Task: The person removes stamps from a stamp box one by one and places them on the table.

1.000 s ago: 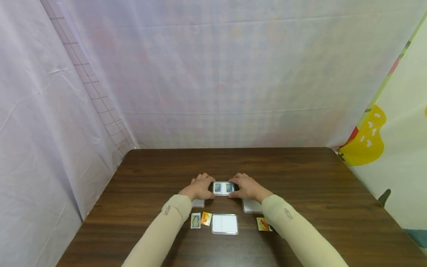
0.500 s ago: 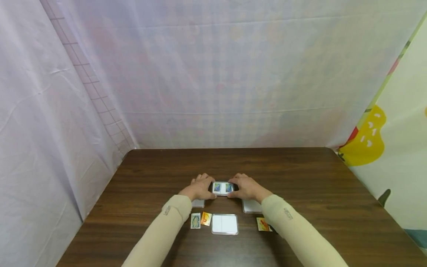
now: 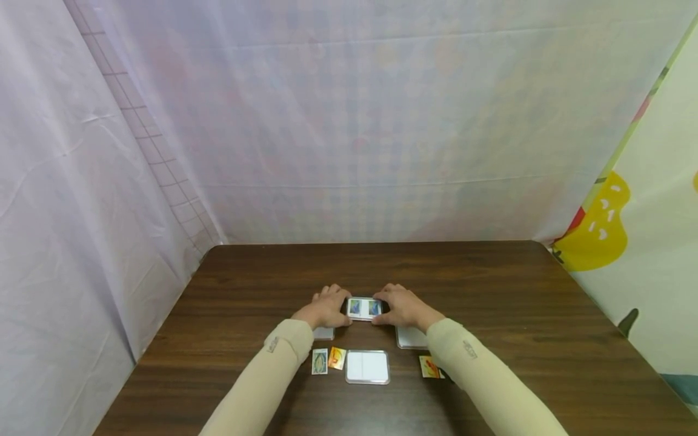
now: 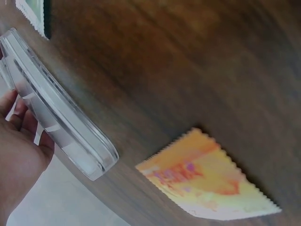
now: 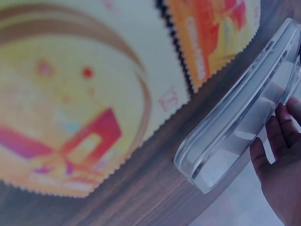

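Note:
A small clear plastic case (image 3: pixel 365 308) with two blue-and-green stamps in it lies at mid-table in the head view. My left hand (image 3: pixel 326 306) grips its left end, thumb at the near edge and fingers at the far side. At the right end my right hand (image 3: pixel 405 307) holds it the same way. Part of another clear case (image 3: pixel 324 333) shows below the left wrist, and a further one (image 3: pixel 411 337) is partly covered by the right forearm. In the left wrist view, the fingers (image 4: pixel 28 122) appear beyond a clear case (image 4: pixel 70 113).
Nearer my body lies a clear case (image 3: pixel 368 367) with a white insert. Left of it are a green-toned stamp (image 3: pixel 320 361) and an orange stamp (image 3: pixel 337 358). A yellow-and-red stamp (image 3: pixel 430 366) is partly under the right sleeve. Pale curtains (image 3: pixel 360 121) hang behind the brown table (image 3: pixel 463 266).

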A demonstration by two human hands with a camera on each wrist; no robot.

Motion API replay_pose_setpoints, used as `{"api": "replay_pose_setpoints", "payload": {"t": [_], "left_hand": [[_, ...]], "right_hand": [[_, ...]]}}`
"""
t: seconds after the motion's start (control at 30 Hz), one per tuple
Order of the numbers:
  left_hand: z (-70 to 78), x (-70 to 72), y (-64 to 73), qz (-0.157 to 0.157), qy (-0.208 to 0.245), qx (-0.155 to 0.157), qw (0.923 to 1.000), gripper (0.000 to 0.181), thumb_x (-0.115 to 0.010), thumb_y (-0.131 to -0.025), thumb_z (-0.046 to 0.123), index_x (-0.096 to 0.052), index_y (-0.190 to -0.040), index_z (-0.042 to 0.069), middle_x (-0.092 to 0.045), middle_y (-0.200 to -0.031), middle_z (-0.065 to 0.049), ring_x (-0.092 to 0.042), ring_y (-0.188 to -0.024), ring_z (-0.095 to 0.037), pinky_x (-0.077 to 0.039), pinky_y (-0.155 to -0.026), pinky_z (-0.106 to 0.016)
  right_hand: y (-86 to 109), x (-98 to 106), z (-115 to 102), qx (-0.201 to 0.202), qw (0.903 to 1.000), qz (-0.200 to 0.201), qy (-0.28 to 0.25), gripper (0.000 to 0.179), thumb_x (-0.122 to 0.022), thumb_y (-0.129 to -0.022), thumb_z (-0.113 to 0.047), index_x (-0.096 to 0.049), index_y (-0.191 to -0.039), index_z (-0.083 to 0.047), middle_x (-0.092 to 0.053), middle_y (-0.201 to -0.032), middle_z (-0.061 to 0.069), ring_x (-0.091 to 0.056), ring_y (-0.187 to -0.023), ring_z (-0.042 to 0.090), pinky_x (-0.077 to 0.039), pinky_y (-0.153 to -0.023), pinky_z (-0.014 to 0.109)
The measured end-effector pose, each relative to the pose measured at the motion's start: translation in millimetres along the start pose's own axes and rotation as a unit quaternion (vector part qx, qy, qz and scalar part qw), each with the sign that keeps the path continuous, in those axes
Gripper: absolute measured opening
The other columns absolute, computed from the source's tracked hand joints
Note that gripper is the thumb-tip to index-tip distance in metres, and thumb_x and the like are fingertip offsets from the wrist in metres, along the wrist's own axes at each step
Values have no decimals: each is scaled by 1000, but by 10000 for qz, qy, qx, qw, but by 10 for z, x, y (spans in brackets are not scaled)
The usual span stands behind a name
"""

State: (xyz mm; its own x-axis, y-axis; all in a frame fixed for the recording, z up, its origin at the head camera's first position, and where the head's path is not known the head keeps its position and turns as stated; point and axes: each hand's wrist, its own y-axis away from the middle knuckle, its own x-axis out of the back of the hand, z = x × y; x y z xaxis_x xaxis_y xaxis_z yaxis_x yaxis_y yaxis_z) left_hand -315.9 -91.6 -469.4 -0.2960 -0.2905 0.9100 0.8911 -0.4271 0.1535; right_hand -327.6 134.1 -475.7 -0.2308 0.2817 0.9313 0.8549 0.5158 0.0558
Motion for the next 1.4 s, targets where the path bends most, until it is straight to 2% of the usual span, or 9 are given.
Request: {"api": "replay_pose_setpoints", "payload": {"t": [0.33,0.6,0.87,1.2,1.4], "left_hand": [[-35,-5,2,35,75,-149,9999,58,-72,-88,29,-50,-137,8,-46,-135,-11,-39,-124,-29,-32,-104,-48],[-55,3,15,-47,161,-204,9997,56,-72,-91,29,-49,-139,10,-45,-138,-11,-38,-127,-29,-31,-105,-49],[-43,0,10,-40,171,-130,9998,55,-72,-90,28,-50,-137,9,-45,-136,-10,-38,-126,-29,-31,-105,-48],[-17,7,17,-124,269,37,9996,58,-72,-89,28,-50,-137,6,-44,-138,-10,-36,-129,-29,-29,-108,-48],[-13,11,7,-86,321,18,9994,57,-73,-88,27,-51,-135,5,-44,-136,-11,-37,-126,-28,-30,-107,-48]], "right_hand": [[-8,-17,8,-53,10000,-46,22,69,-79,-84,-40,-57,-138,-4,-55,-131,14,-49,-123,33,-38,-103,56],[-13,-31,17,-55,10000,57,-61,65,-81,-82,-37,-60,-134,-5,-57,-128,14,-50,-120,33,-38,-102,58],[-8,-37,20,26,9999,132,-42,63,-82,-81,-36,-62,-132,-5,-58,-125,14,-51,-117,33,-39,-98,58],[-24,-35,16,-75,9998,80,-144,60,-83,-80,-35,-63,-129,-6,-57,-125,13,-49,-119,33,-38,-99,58],[-32,-26,21,-102,9998,48,-144,61,-83,-80,-34,-63,-130,-7,-57,-125,12,-49,-118,32,-38,-99,58]]}}
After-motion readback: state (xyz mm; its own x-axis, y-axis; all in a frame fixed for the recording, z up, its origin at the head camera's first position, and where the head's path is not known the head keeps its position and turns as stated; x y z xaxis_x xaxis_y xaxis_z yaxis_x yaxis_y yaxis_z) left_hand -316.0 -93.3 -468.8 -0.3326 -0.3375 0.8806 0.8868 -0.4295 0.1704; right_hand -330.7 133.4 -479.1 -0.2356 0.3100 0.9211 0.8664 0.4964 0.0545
